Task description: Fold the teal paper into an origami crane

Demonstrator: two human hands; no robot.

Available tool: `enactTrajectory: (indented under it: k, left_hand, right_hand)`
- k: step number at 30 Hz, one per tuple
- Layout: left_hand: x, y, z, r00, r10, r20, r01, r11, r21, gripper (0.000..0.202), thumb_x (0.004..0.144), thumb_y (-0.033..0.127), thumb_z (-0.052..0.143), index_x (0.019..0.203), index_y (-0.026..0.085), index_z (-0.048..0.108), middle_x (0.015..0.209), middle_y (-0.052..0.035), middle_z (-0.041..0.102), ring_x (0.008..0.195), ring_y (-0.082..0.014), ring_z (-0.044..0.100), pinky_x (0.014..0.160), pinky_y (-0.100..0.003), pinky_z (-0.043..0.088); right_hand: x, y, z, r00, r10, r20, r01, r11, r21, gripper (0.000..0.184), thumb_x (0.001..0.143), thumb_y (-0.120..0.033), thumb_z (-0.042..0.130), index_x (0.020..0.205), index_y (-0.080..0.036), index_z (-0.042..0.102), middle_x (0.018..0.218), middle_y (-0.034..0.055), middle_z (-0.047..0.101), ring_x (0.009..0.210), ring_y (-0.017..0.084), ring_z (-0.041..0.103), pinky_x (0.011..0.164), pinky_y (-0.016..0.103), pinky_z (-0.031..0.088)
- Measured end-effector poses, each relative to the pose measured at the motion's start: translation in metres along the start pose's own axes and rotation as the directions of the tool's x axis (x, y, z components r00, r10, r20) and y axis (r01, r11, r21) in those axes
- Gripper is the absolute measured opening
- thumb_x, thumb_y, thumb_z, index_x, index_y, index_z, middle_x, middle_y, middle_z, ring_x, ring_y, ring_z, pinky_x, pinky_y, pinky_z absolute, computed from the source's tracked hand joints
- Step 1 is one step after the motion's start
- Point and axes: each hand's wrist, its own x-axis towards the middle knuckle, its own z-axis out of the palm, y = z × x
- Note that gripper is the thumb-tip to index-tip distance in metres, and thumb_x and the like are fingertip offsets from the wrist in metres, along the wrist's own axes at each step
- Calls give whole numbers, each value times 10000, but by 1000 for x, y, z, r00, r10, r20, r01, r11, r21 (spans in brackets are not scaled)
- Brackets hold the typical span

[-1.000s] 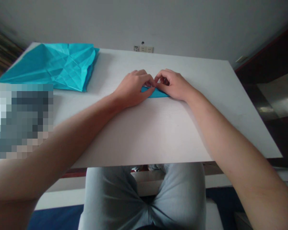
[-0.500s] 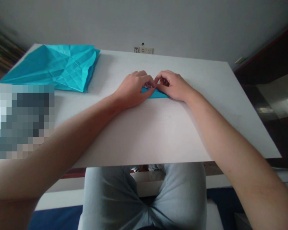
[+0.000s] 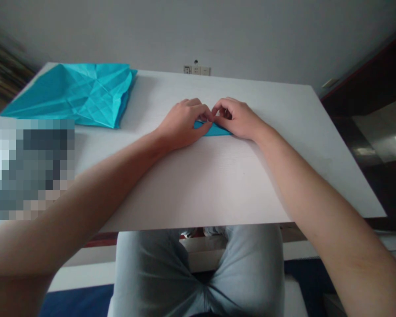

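Fingers (image 3: 205, 115) over paper strip (image 3: 215, 130), end hidden

Fingers (image 3: 206, 113) hide the middle of the folded blue paper (image 3: 214, 130). Left of the fingers, a pixelated patch (image 3: 29, 167) obscures part of the creased sheet (image 3: 86, 97). The left forearm (image 3: 86, 198) and right forearm (image 3: 323, 207) run off the picture's edge.
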Motion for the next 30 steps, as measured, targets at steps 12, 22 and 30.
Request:
enactTrajectory:
  k: [12,22,30]
  left_hand:
    - [-1,1,0,1000,-2,-6,2,1000,1,243,1077,354,719,1205,245,895,1263,-126,875,1232,-364,824,1221,-550,631]
    - [-1,2,-2,1000,-11,-6,11,1000,-17,240,1063,365,731,1196,260,901,1250,-127,879,1223,-369,828,1215,-554,634]
    - [0,2,-2,1000,-11,5,11,1000,-12,221,1060,347,736,1188,253,889,1252,-130,881,1247,-374,827,1239,-565,623]
  right_hand:
    - [-1,-2,-1,1000,-4,10,4,1000,-3,201,1105,-456,863,1163,-265,844,1127,64,777,996,265,657,967,439,489]
    - [-2,-9,-2,1000,28,3,-28,1000,-8,220,1089,-480,895,1152,-275,846,1110,63,790,994,272,662,945,434,498]
    - [-1,-9,-2,999,42,7,-42,999,-14,213,1077,-467,909,1149,-275,847,1111,59,785,991,271,664,972,442,494]
